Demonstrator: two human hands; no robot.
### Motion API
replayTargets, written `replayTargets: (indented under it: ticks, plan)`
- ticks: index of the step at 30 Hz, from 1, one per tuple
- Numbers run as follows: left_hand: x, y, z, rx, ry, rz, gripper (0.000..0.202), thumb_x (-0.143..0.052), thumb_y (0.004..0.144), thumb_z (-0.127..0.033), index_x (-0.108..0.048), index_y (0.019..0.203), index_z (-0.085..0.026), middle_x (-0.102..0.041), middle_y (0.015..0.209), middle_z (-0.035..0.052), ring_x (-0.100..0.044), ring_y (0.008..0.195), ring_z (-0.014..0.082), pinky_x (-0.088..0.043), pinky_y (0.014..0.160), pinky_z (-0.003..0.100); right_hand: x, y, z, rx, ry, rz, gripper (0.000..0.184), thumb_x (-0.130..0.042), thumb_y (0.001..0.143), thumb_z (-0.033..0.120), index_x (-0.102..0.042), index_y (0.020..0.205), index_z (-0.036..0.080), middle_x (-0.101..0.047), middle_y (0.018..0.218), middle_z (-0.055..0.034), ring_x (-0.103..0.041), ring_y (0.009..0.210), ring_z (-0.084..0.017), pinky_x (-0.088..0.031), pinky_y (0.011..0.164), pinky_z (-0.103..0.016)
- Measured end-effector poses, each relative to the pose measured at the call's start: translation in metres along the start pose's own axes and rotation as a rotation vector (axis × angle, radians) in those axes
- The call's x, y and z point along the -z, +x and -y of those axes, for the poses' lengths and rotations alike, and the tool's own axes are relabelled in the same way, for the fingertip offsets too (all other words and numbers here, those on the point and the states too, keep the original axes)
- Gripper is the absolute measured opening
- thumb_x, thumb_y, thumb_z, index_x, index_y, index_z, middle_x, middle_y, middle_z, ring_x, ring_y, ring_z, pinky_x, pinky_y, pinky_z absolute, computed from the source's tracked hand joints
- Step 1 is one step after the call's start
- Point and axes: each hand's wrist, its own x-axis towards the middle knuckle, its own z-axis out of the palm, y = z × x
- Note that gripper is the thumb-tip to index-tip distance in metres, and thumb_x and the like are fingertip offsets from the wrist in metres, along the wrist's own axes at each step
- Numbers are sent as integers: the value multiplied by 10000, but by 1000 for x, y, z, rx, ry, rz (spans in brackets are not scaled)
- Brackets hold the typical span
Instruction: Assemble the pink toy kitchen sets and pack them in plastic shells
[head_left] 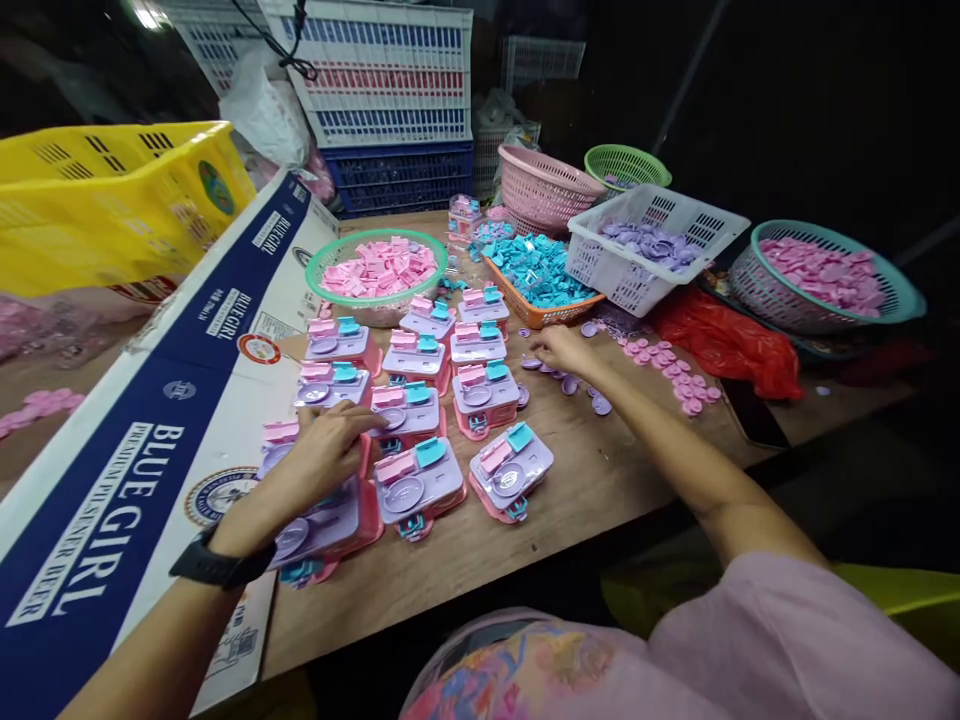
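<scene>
Several small toy sets stand in rows on the wooden table, each with a lilac top, a pink piece, a turquoise piece and a pink base. My left hand [330, 440] reaches over the left rows, its fingers stretched toward the round lilac plate on a toy set [420, 405]. Part of the sets beneath that hand is hidden. To the right of the rows, my right hand [561, 350] has its fingers bent together, low over loose lilac toy plates [570, 385]. Whatever lies between those fingertips is too small to make out. One toy set [512, 470] sits apart at the front, slightly turned.
Behind the rows are a green basket of pink pieces [375, 265], an orange tray of turquoise pieces [536, 318] and a white basket of lilac pieces [622, 285]. Loose pink pieces [679, 375] lie right. A carton [161, 440] and yellow crate [112, 215] flank the left.
</scene>
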Motion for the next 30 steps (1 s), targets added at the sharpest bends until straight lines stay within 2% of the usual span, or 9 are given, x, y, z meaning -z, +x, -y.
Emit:
replayTargets:
  ticks: [2, 5, 9, 11, 14, 17, 20, 26, 30]
  plan:
    - [7, 4, -2, -2, -15, -65, 420, -419, 828, -144, -794, 1003, -213, -797, 1051, 78, -705, 1009, 277, -469, 874, 420, -21, -7, -13, -32, -85, 42, 129, -678, 894, 98, -794, 837, 110, -769, 902, -182, -653, 894, -265, -414, 742, -339]
    - [17, 11, -6, -4, -21, -156, 416, -421, 814, -112, -798, 963, -207, -794, 1025, 73, -692, 987, 258, -486, 888, 403, -39, -12, -13, -12, -95, -38, 149, -675, 915, 110, -798, 831, 118, -776, 935, -195, -642, 960, -285, -412, 812, -377]
    - [23, 29, -12, -22, -11, -198, 417, -431, 816, -91, -796, 983, -205, -792, 1058, 69, -672, 1016, 259, -480, 918, 428, -27, -1, 4, 30, 17, -252, 176, -644, 955, 218, -805, 999, 164, -786, 969, -131, -650, 909, -261, -441, 847, -382]
    - [21, 46, -17, -59, 12, -195, 428, -432, 803, -71, -790, 1007, -188, -787, 1062, 86, -658, 1044, 273, -469, 926, 443, -16, 11, 19, 135, 86, -262, 202, -632, 967, 241, -801, 1047, 167, -785, 1007, -119, -657, 952, -258, -452, 886, -380]
    - [15, 81, -27, -121, 36, -190, 460, -434, 781, -41, -775, 1067, -160, -763, 1113, 119, -636, 1078, 288, -461, 950, 454, -8, 32, 43, 282, 101, -125, 197, -632, 965, 198, -805, 1045, 148, -785, 1050, -132, -665, 1004, -249, -449, 906, -359]
    - [9, 116, -38, -165, 43, -143, 490, -443, 770, -23, -750, 1132, -142, -737, 1168, 134, -623, 1093, 284, -471, 966, 442, -5, 50, 58, 333, 18, 26, 200, -622, 967, 166, -814, 1019, 144, -789, 1060, -133, -684, 972, -227, -438, 869, -317]
    - [2, 140, -45, -228, 64, -71, 491, -446, 778, -12, -736, 1148, -150, -729, 1182, 124, -606, 1138, 279, -462, 973, 426, -3, 61, 62, 361, -74, 114, 201, -632, 956, 164, -822, 1020, 163, -792, 1033, -111, -691, 933, -208, -426, 807, -278]
    - [-9, 151, -42, -246, 86, -13, 513, -424, 781, 21, -728, 1161, -142, -724, 1204, 142, -578, 1182, 305, -428, 980, 465, -2, 72, 65, 412, -133, 167, 227, -612, 962, 156, -822, 1046, 157, -784, 1033, -122, -679, 925, -208, -411, 756, -270]
    - [-13, 151, -36, -285, 93, 20, 497, -443, 775, 29, -738, 1135, -146, -723, 1217, 153, -573, 1180, 311, -403, 972, 468, -1, 78, 71, 509, -155, 236, 219, -592, 940, 115, -811, 951, 116, -761, 958, -137, -648, 870, -204, -411, 746, -276]
